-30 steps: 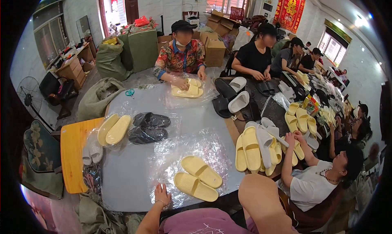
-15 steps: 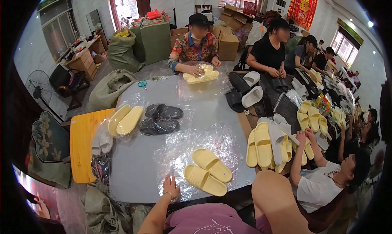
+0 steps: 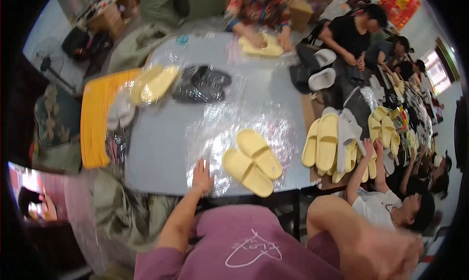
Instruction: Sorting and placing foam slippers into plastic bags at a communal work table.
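Note:
A pair of pale yellow slippers (image 3: 251,162) lies on a clear plastic bag (image 3: 215,138) near the close edge of the grey table (image 3: 156,167). To the left of the slippers, my left hand (image 3: 202,176) rests on the plastic with its fingers stretched out. My right arm bends away from the table, and my right hand (image 3: 391,253) is at the lower right, close to the person in white. Motion smears its fingers, so I cannot see whether it holds anything.
Bagged black slippers (image 3: 202,84), bagged yellow slippers (image 3: 155,84) and white ones (image 3: 120,111) lie to the left. Yellow and grey slippers (image 3: 326,141) are heaped at the right. Across the table, a person in a floral shirt (image 3: 254,9) handles a yellow slipper (image 3: 261,45).
My view has tipped downward, so the table sits higher. My right hand has come into sight at the lower right. My left hand stays on the plastic.

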The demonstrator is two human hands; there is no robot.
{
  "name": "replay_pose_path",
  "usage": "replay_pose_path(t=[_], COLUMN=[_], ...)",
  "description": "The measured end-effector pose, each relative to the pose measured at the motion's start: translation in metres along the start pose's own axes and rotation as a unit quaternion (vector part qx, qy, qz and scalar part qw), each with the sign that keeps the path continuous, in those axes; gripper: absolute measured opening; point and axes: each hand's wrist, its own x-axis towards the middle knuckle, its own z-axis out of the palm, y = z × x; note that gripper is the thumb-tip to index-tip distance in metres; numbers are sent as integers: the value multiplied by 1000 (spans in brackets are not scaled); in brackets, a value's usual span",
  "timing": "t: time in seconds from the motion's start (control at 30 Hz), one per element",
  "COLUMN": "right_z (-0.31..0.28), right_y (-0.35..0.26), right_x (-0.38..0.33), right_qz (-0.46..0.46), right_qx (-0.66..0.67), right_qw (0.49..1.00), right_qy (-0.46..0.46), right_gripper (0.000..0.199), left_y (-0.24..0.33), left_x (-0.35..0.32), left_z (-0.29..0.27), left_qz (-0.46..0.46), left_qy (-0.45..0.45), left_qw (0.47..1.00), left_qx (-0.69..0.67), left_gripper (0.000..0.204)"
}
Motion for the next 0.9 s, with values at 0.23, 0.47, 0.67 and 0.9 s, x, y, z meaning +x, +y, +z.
replay_pose_path(t=[0.23, 0.47, 0.67, 0.9], right_z=[-153, -169, -115, -135], right_y=[21, -32, -57, 14], right_x=[-316, -395, -438, -451], right_qz=[462, 361, 394, 332], right_qx=[-57, -109, 16, -100], right_qw=[539, 601, 629, 581], right_qy=[-702, -705, -670, -736], right_gripper=[21, 25, 24, 27], left_y=[10, 13, -6, 9], left_x=[-1, 13, 49, 60], left_z=[-21, -65, -43, -58], left_qz=[10, -65, -37, -44], left_qy=[39, 47, 61, -46], left_qw=[999, 997, 996, 998], left_qx=[2, 23, 51, 1], left_gripper=[72, 100, 106, 114])
